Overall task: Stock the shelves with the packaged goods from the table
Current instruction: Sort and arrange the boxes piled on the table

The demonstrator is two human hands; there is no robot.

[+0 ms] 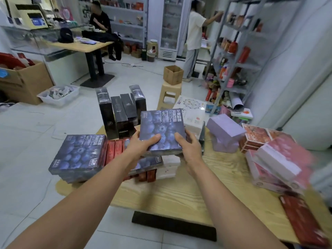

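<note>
Both hands (142, 145) hold blueberry box (162, 131) flat (print sideways).

The table (179, 191) has a light wooden top with clear grain. At its left end a stack of blueberry boxes (79, 155) lies flat, and just beside it, to the right, thin red boxes (113, 151) stand on their edges. At the far edge a group of black boxes (116, 114) stands upright, close together. Near the middle there is a low pile of white boxes (168, 168). Further right, lilac boxes (224, 135) lie one on another, and red patterned boxes (255, 135) are just beside them. At the right end pink boxes (276, 166) are piled unevenly, and a dark red flat box (303, 220) lies near the front right corner.
</note>
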